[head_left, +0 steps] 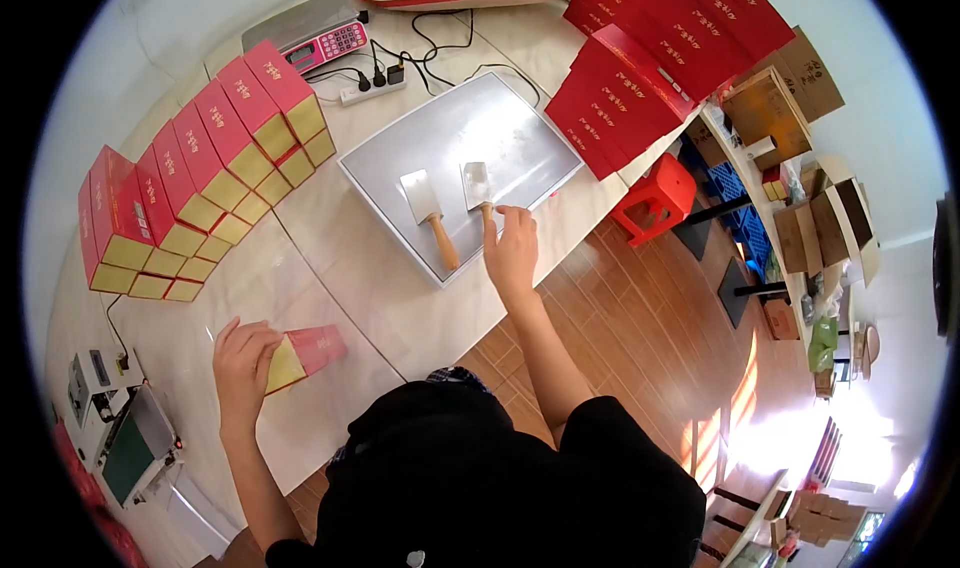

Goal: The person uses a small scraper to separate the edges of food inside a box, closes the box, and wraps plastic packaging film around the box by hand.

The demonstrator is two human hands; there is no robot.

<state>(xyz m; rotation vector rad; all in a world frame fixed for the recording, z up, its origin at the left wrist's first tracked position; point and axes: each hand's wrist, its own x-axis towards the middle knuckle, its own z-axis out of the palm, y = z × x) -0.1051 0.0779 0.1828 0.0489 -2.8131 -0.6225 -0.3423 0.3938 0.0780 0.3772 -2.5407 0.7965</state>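
My right hand (512,253) is closed around the wooden handle of a scraper (476,183), whose wide metal blade rests on a shiny metal-topped slab (385,153). A second scraper (430,218) lies just left of it on the same slab, its handle pointing toward me. On the left, my left hand (243,368) is closed at the end of a small red-and-yellow box (300,356) on the table. Clear film seems to lie around that box. The fingertips of my left hand are partly hidden.
Stacked red-and-yellow boxes (205,163) stand at the back left, near a scale (310,38) and a power strip (372,88). Tall red box stacks (640,83) rise at the back right. A red stool (660,198) stands beside the table; a white machine (120,423) is at far left.
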